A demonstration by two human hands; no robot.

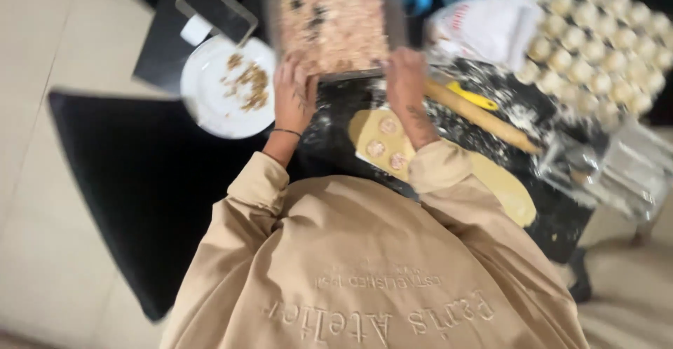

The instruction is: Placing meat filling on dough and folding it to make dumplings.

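Tray [333, 19] of pinkish minced filling sits at the far edge of the dark, flour-dusted tabletop [336, 121], and both of your hands meet its near rim. Your left hand [294, 93] lies with fingers curled over the tray's near-left corner; a thin dark band circles that wrist. Your right hand [405, 82] closes on the near-right corner, its forearm running back over the dough. How tightly either hand grips is hard to tell through the motion blur.

The filling looks coarse and mottled, pale pink with darker flecks, spread flat across the tray. The tray's far end is cut off by the top edge of the view.

Just below your right hand, a sheet of pale dough [382, 142] carries three small mounds of filling. A wooden rolling pin [484, 117] lies beside it at an angle. A white plate [224, 86] with crumbs sits left of your left hand. Rows of shaped dumplings [596, 40] fill the upper right. Your beige sweatshirt hides the near tabletop.
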